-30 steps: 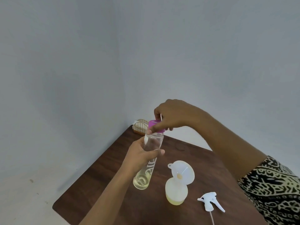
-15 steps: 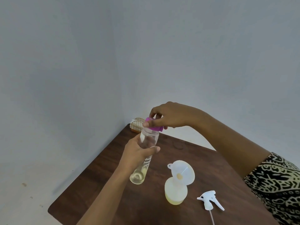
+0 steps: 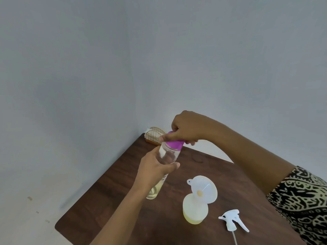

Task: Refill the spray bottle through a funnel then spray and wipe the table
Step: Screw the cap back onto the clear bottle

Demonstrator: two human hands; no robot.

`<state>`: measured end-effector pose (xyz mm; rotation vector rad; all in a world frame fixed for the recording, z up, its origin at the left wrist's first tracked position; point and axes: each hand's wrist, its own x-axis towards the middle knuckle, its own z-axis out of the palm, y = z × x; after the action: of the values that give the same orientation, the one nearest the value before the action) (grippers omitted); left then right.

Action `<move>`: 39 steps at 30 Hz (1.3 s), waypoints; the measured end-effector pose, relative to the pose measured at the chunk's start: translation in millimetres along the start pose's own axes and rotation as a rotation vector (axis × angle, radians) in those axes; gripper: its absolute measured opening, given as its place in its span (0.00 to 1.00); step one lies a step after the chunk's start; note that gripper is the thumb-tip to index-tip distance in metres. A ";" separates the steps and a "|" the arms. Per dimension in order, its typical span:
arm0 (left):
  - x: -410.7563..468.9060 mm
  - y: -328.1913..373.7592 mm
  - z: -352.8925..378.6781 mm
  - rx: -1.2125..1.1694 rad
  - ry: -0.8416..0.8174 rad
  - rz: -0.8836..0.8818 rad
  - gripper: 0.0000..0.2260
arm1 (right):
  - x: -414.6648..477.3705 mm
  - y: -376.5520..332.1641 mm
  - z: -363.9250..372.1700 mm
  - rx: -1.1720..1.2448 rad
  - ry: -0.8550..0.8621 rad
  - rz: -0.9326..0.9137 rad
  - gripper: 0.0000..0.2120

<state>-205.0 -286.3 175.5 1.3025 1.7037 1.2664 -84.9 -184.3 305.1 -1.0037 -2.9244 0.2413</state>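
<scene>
My left hand [image 3: 155, 167] grips a clear bottle [image 3: 167, 154] around its middle, tilted, with a little yellowish liquid at its bottom end [image 3: 153, 192]. My right hand [image 3: 187, 129] is closed over the bottle's purple cap [image 3: 174, 144]. A translucent white funnel [image 3: 203, 189] sits tilted in the neck of the spray bottle [image 3: 194, 212], which holds pale yellow liquid and stands on the dark wooden table [image 3: 123, 200]. The white spray trigger head [image 3: 233, 221] with its tube lies on the table to the right.
A gold wire holder [image 3: 154, 137] with white napkins stands at the table's far corner against the grey wall. The table's left edge drops to a pale floor. My patterned sleeve [image 3: 304, 200] is at the right edge.
Both hands and the clear bottle have shifted slightly left and up. The right hand has turned on the purple cap. The bottle is more tilted.
</scene>
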 end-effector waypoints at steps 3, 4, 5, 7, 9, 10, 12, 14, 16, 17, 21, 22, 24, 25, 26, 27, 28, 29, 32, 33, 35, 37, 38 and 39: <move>0.9 -0.2 2.5 -0.005 0.001 0.006 0.16 | -4.1 1.7 1.7 -0.107 0.020 0.163 0.47; 2.4 -0.3 1.8 -0.018 0.003 -0.006 0.16 | -6.4 6.1 -2.4 -0.077 0.070 0.193 0.48; 3.8 0.3 0.6 -0.028 0.000 -0.020 0.15 | -8.5 12.1 -7.3 -0.069 0.135 0.185 0.48; 5.6 1.7 -2.6 -0.057 -0.025 -0.035 0.15 | -11.3 22.0 -14.2 -0.026 0.158 -0.009 0.38; 7.8 2.3 -4.5 -0.093 -0.060 -0.031 0.15 | -18.2 21.3 -18.5 0.107 -0.070 -0.254 0.20; 8.4 2.6 -4.8 -0.102 -0.071 -0.027 0.15 | -19.4 20.5 -17.0 0.120 -0.146 -0.323 0.21; 8.1 3.4 -4.0 -0.106 -0.076 -0.019 0.15 | -19.1 16.2 -7.0 0.065 -0.102 -0.291 0.21; 8.0 2.2 -2.0 -0.104 -0.065 -0.019 0.16 | -16.2 9.0 -1.1 -0.028 0.028 -0.150 0.29; 8.3 0.9 -1.6 -0.127 -0.061 -0.027 0.15 | -16.6 5.0 -1.9 0.005 0.103 0.035 0.42; 8.9 0.6 -2.3 -0.143 -0.060 -0.035 0.15 | -17.6 6.9 -4.1 0.069 0.140 0.089 0.44; 12.0 2.1 -6.3 -0.178 -0.084 -0.069 0.15 | -20.8 21.3 -13.4 0.208 0.168 -0.147 0.17; 12.4 3.0 -6.8 -0.170 -0.099 -0.063 0.15 | -22.2 22.8 -15.0 0.244 0.024 -0.243 0.12; 12.8 4.6 -6.9 -0.155 -0.120 -0.048 0.17 | -20.2 24.1 -13.1 0.268 -0.159 -0.332 0.21; 12.9 5.3 -6.1 -0.165 -0.124 -0.044 0.17 | -18.9 21.2 -10.0 0.251 -0.138 -0.321 0.21; 12.7 5.8 -4.9 -0.173 -0.121 -0.038 0.17 | -17.4 17.2 -5.7 0.210 -0.073 -0.290 0.18; 11.9 6.4 -3.7 -0.169 -0.113 -0.029 0.17 | -15.6 12.8 -2.9 0.160 0.012 -0.225 0.19; 11.1 7.0 -2.3 -0.155 -0.104 -0.016 0.16 | -13.6 8.4 -0.9 0.082 0.105 -0.138 0.29; 10.4 7.1 -1.3 -0.146 -0.099 -0.003 0.16 | -12.6 2.1 0.4 -0.005 0.184 -0.036 0.39; 12.0 8.0 -2.6 -0.172 -0.101 -0.017 0.17 | -13.6 2.6 -3.9 -0.012 0.332 0.133 0.49; 13.2 8.4 -4.2 -0.195 -0.106 -0.034 0.18 | -16.0 7.7 -8.5 0.046 0.331 0.086 0.46; 14.9 10.2 -6.8 -0.238 -0.132 -0.064 0.20 | -22.6 18.2 -16.6 0.232 0.177 -0.131 0.27; 15.6 13.0 -7.7 -0.238 -0.173 -0.063 0.21 | -25.7 24.8 -20.0 0.338 -0.066 -0.264 0.19; 15.7 13.8 -7.7 -0.229 -0.189 -0.055 0.21 | -25.2 27.4 -18.5 0.351 -0.121 -0.289 0.21; 15.9 13.7 -8.2 -0.226 -0.198 -0.048 0.21 | -24.6 27.3 -15.4 0.350 -0.121 -0.291 0.22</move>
<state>-212.6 -273.1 192.2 1.2029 1.4032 1.2202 -47.5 -176.0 316.2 -0.5258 -2.9315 0.7885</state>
